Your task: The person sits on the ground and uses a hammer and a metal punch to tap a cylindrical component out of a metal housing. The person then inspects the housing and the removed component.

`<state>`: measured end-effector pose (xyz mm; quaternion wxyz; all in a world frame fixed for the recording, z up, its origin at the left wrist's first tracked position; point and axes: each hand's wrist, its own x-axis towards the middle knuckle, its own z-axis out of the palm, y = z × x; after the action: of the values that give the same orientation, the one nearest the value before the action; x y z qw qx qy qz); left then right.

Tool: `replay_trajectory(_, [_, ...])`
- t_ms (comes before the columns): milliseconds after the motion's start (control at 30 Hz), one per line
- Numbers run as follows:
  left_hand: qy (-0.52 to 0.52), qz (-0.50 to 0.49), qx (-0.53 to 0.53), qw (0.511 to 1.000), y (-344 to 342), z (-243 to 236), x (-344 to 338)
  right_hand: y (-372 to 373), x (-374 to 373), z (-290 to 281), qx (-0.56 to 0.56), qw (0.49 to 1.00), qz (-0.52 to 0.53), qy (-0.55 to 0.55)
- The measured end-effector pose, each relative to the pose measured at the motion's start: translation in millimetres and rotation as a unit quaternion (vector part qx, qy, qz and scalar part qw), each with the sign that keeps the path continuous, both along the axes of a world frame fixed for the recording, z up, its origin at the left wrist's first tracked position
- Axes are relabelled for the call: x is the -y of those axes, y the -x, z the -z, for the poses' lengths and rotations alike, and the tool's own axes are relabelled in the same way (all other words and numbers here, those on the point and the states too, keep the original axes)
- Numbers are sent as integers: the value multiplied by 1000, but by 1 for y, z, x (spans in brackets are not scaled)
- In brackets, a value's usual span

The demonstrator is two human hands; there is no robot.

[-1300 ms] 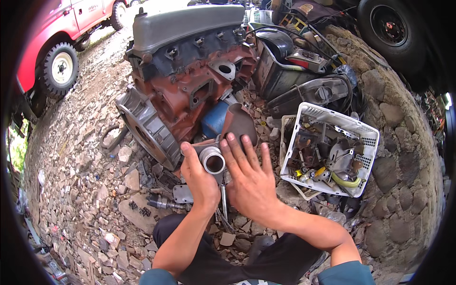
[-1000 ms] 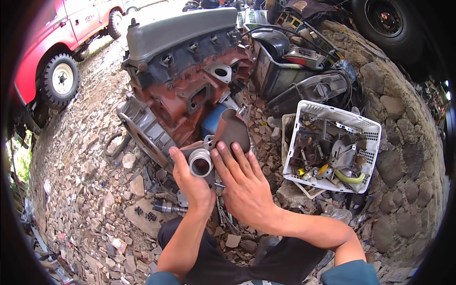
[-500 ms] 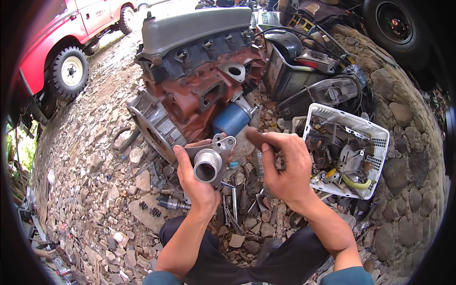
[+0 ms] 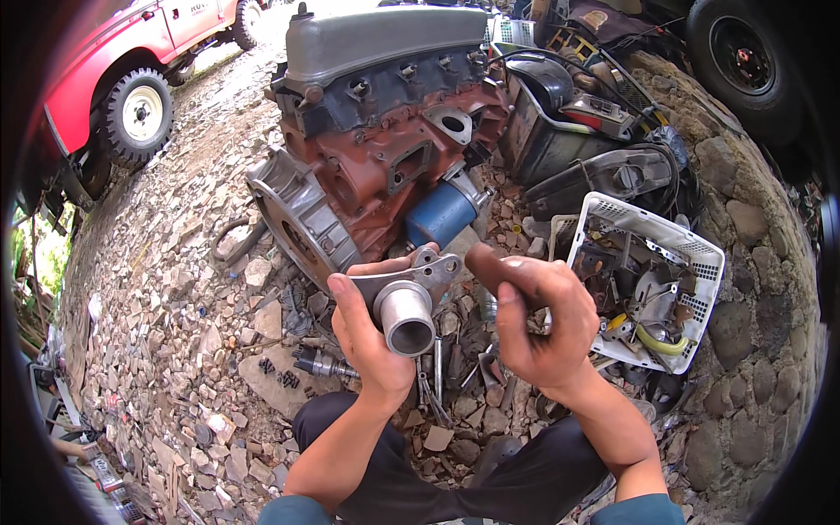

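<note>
My left hand (image 4: 371,346) is closed round a grey metal flanged tube (image 4: 405,311). Its thumb lies along the near left side, and other fingers show behind the flange. The tube's open end points down toward me, and holes pierce the flange's upper right lobe. My right hand (image 4: 556,325), with darkened fingers, pinches a brown strip (image 4: 492,266) that resembles folded sandpaper. That strip is just right of the flange, apart from it. Beyond both hands stands a red-brown engine block (image 4: 367,166) with a grey cover (image 4: 385,44) and a blue oil filter (image 4: 442,214).
A white plastic crate (image 4: 647,219) of metal parts stands at the right, with a black bin (image 4: 547,144) behind it. Wrenches (image 4: 437,372) and a geared shaft (image 4: 322,361) lie on rubble before me. A stone wall (image 4: 744,324) borders the right; a red vehicle (image 4: 74,96) stands far left.
The flanged tube has tipped, its open end now lower and slightly to the right. My right hand and the brown strip have shifted a little rightward and down. The whole view has turned slightly.
</note>
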<state>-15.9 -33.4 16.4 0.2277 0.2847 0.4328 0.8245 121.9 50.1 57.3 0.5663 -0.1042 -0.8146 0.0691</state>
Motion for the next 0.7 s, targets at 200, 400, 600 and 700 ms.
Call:
replay_trajectory(200, [-40, -9, -37, 998, -4, -3, 4, 7, 4, 8, 43, 998, -29, -20])
replay_trajectory(400, [-84, -24, -100, 991, -8, -9, 7, 7, 8, 9, 56, 998, -39, -7])
replay_trajectory(600, [-94, -47, -149, 983, -13, -7, 4, 9, 17, 8, 77, 996, -38, 19])
replay_trajectory(700, [-92, -54, -123, 987, -14, -4, 1, 12, 25, 19, 71, 992, -59, 86])
